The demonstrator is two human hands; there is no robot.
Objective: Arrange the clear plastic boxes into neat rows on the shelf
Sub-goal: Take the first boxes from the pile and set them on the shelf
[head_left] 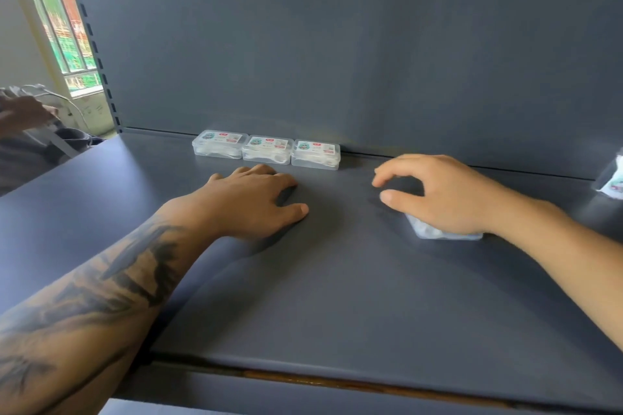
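Against the back panel [337,44], three boxes [267,154] sit side by side.

Window [72,44] far left (another person [23,131] nearby).

Soft daylight from the window [64,27] at left; edges curve, right edge blurred.
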